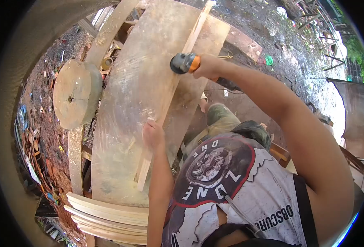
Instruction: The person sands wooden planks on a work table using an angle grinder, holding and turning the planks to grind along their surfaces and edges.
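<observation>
A long, narrow wooden strip (169, 96) lies lengthwise on a broad, dusty wooden board (126, 86). My right hand (208, 66) grips an orange and grey power tool (186, 63), whose round dark head is at the strip's upper half. Lower down, my left hand (152, 133) is closed at the strip's left edge; its fingers are partly blurred, and the contact with the strip cannot be made out exactly.
A round wooden slab (75, 94) stands left of the board. Several pale wooden strips (107, 216) are stacked at the lower left. A yellowish tape roll (107, 63) lies near the slab. Debris covers the muddy ground (46, 107).
</observation>
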`<state>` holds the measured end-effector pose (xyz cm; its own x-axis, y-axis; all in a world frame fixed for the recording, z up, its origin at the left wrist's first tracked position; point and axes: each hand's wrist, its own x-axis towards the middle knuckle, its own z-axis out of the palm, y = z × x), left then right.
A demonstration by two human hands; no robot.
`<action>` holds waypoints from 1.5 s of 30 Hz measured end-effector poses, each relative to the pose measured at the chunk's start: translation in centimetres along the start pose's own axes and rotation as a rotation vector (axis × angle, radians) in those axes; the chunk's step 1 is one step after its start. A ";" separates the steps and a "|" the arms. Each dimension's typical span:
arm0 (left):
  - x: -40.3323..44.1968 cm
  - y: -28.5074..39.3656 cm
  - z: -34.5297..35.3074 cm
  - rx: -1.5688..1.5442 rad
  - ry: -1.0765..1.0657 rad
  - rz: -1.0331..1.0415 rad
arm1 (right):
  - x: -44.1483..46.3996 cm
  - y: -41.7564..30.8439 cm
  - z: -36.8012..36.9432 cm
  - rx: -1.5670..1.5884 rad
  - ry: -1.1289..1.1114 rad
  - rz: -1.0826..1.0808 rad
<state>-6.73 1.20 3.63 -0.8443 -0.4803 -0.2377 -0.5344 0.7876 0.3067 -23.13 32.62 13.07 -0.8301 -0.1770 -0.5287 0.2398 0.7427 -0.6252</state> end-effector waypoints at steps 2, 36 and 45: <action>-0.4 -0.1 0.1 -0.121 0.001 0.033 | -2.5 -3.1 1.2 -0.030 -0.059 0.070; 2.7 3.0 2.6 -0.109 0.069 -0.241 | 14.6 11.7 -24.7 0.082 0.292 0.224; 2.6 5.1 1.5 -0.023 0.075 -0.241 | 9.0 6.1 -16.8 -0.047 0.151 0.277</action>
<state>-11.64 4.55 3.21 -0.6927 -0.6809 -0.2379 -0.7205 0.6383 0.2709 -37.64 46.38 14.16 -0.8027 0.1315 -0.5817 0.4468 0.7786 -0.4406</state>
